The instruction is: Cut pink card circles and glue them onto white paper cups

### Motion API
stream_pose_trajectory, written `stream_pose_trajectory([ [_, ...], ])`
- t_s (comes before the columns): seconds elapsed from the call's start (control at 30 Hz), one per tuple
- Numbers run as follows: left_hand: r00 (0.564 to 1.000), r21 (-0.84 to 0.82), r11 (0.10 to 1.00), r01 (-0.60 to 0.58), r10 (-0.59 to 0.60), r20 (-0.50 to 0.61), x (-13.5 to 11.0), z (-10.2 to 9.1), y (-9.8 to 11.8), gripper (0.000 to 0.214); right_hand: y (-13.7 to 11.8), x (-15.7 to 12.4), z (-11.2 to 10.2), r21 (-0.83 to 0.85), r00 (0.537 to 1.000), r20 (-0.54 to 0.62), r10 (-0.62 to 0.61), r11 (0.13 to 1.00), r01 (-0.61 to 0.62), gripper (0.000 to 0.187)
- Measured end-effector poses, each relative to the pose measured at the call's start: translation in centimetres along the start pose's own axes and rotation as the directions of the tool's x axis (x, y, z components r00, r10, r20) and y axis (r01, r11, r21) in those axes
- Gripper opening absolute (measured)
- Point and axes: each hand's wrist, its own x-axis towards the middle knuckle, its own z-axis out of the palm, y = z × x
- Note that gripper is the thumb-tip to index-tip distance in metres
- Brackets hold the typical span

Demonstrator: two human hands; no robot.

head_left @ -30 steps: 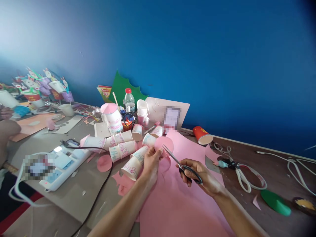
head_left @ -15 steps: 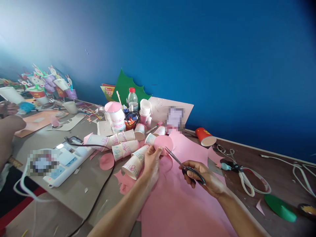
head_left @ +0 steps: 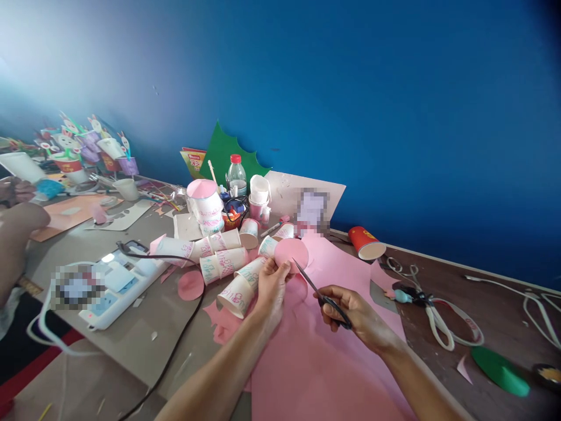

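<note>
Pinched in my left hand (head_left: 272, 286) is a pink paper circle (head_left: 293, 252), held up above the table. My right hand (head_left: 350, 310) grips black-handled scissors (head_left: 326, 301), whose blades point up and left with the tips against the circle's lower right edge. Whether the blades are cutting into the paper I cannot tell. Beneath both hands spreads a large pink paper sheet (head_left: 324, 374). Several white paper cups with coloured drawings, such as one cup (head_left: 236, 297), lie on their sides left of my left hand. Another pink circle (head_left: 191, 285) rests on the table.
A white power strip (head_left: 127, 286) with a black cable lies at left. Stacked cups (head_left: 209, 213) under a pink cone and a red-capped bottle (head_left: 236, 175) stand behind. A red cup (head_left: 367, 244) and coiled white cable (head_left: 442, 327) are at right. Another person's arm (head_left: 21, 234) reaches in at far left.
My right hand and the scissors have turned slightly, and the blades look closer together. My left hand holds the circle in nearly the same place. The whole view has shifted a little.
</note>
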Motion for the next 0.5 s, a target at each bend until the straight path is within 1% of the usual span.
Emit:
stream_pose_trajectory([
  [0.2,1.000,0.010,1.000,-0.006,0.006,0.006,0.06,-0.11,-0.18,0.024,-0.19,0.04,0.35,-0.038,1.000,-0.015,0.005,0.999,-0.005,0.034],
  [0.5,0.999,0.029,0.999,-0.016,0.015,0.029,0.18,-0.17,-0.28,0.023,-0.34,0.01,0.67,-0.050,1.000,-0.029,0.000,0.999,-0.002,0.035],
])
